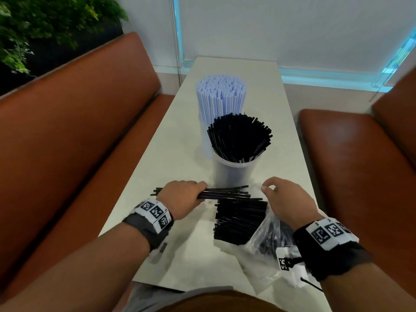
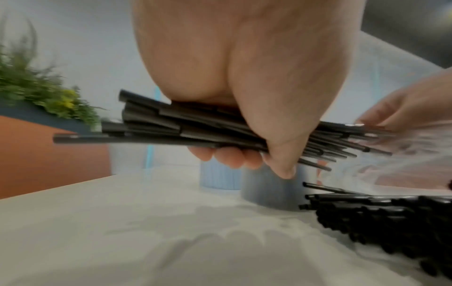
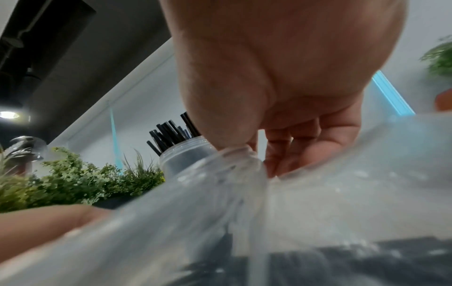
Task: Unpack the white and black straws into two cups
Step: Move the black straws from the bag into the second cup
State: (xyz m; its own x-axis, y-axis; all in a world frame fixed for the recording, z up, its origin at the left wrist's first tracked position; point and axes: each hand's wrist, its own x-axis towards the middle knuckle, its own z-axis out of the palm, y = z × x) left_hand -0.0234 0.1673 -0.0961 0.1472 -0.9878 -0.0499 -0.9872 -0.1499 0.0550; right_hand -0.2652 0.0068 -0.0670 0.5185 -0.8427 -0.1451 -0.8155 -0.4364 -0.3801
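Observation:
My left hand (image 1: 191, 194) grips a bundle of black straws (image 1: 227, 192) and holds it level just above the table; its fingers wrap under the bundle (image 2: 159, 125). A loose pile of black straws (image 1: 240, 219) lies half out of a clear plastic bag (image 1: 265, 239). My right hand (image 1: 286, 199) hovers over the bag, and its thumb and fingers pinch the bag's crinkled edge (image 3: 244, 158). Right behind stands a clear cup (image 1: 236, 172) full of black straws. A second cup (image 1: 203, 136) beyond it holds white straws (image 1: 220, 95).
The narrow white table (image 1: 171, 136) runs away from me between two orange benches (image 1: 78, 122), (image 1: 351, 154). Green plants (image 1: 33, 25) stand at the back left. A white tag with a cord (image 1: 290, 266) lies near the front right edge.

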